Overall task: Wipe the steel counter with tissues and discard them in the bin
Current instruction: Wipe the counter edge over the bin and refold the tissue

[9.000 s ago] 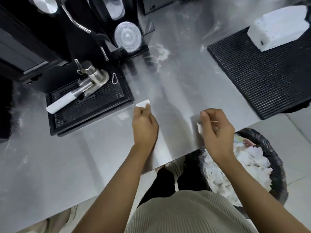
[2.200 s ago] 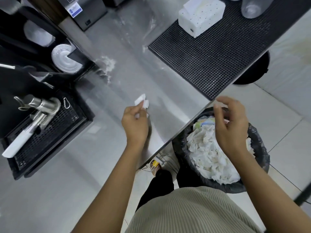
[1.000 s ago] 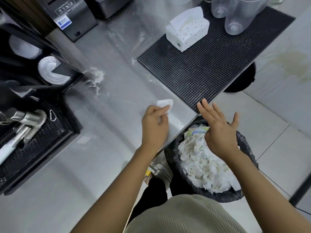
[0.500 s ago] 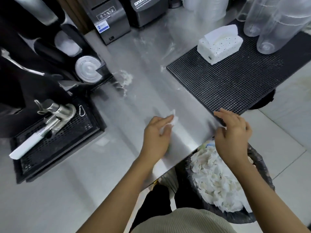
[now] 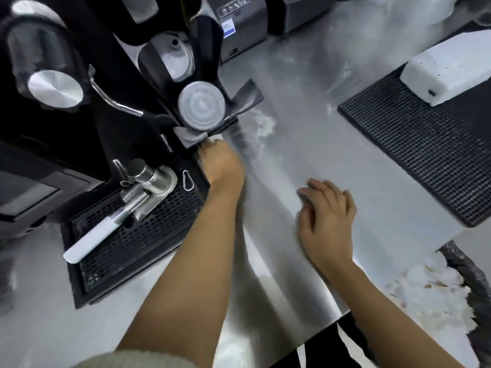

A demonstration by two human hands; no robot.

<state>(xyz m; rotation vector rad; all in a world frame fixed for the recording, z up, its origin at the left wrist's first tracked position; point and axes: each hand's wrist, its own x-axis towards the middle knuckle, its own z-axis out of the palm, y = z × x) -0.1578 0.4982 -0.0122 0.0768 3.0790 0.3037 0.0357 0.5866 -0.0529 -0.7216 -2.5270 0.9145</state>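
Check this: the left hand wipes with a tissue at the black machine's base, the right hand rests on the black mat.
Wrong on one point: the head view shows the right hand resting on the bare steel counter, apart from the black mat. The left hand does wipe with a tissue at the base of the black machine.

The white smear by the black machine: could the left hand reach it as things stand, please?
Probably yes: the left hand, gripping a tissue, sits just beside the smear, with only bare counter between them.
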